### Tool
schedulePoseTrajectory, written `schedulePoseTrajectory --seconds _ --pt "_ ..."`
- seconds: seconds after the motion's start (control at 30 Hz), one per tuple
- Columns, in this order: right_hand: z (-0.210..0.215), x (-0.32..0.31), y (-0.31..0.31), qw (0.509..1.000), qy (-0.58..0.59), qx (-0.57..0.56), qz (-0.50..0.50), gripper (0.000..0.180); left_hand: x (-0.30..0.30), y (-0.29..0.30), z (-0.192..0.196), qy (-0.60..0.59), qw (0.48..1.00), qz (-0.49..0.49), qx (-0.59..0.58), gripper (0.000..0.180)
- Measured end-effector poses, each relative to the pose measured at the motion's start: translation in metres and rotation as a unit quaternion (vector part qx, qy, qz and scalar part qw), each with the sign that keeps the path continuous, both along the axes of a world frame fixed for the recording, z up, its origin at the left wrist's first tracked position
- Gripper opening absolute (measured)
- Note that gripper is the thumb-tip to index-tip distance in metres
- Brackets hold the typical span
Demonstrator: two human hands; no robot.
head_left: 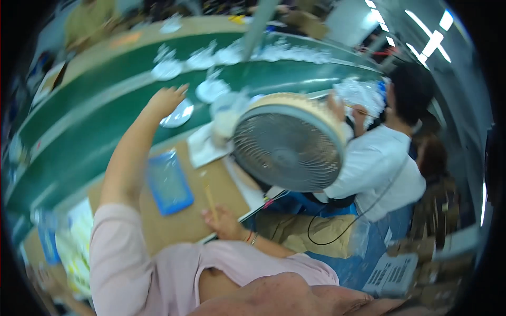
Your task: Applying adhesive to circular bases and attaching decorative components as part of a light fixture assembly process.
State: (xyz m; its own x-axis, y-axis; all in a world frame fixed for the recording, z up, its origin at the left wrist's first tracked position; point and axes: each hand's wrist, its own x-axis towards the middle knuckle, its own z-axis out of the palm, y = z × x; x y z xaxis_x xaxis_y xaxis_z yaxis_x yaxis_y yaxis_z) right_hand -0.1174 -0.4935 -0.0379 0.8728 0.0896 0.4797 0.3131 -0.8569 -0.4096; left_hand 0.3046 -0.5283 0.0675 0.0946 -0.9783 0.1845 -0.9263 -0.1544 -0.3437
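Note:
Stretched out over the green conveyor belt (95, 134), my left hand (167, 101) has at least one finger extended. A shiny white round piece (179, 115) lies just below it; whether they touch I cannot tell. Another white round piece with a clear wrap-like top (212, 88) sits to the right of that hand. Close to my body, my right hand (225, 223) is closed around a thin yellow stick (210, 199) that points away from me and has a pale tip. A blue-rimmed shallow tray (169, 185) rests on the brown board (224, 179), between my arms.
A large round fan (287, 145) stands at right, partly hiding a co-worker in a white shirt (371, 168). White wrapped pieces (290, 52) line the belt's far side. A translucent container (227, 113) stands beside the fan. Cartons (392, 274) are at lower right; a black cable (337, 243) hangs nearby.

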Motion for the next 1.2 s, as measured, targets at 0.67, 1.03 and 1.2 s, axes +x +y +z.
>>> schedulePoseTrajectory --seconds 0.67,1.03,1.2 --pt "0.03 -0.028 -0.003 0.982 -0.183 0.037 -0.042 0.039 -0.085 0.253 0.095 0.037 0.962 0.198 -0.186 0.019" --pt "0.06 -0.038 0.032 0.971 -0.234 0.033 -0.027 0.032 -0.23 0.322 0.032 0.275 0.899 0.234 -0.248 0.012" --pt "0.069 -0.047 0.041 0.968 -0.247 0.028 -0.019 0.036 -0.254 0.314 0.032 0.234 0.905 0.192 -0.299 0.019"
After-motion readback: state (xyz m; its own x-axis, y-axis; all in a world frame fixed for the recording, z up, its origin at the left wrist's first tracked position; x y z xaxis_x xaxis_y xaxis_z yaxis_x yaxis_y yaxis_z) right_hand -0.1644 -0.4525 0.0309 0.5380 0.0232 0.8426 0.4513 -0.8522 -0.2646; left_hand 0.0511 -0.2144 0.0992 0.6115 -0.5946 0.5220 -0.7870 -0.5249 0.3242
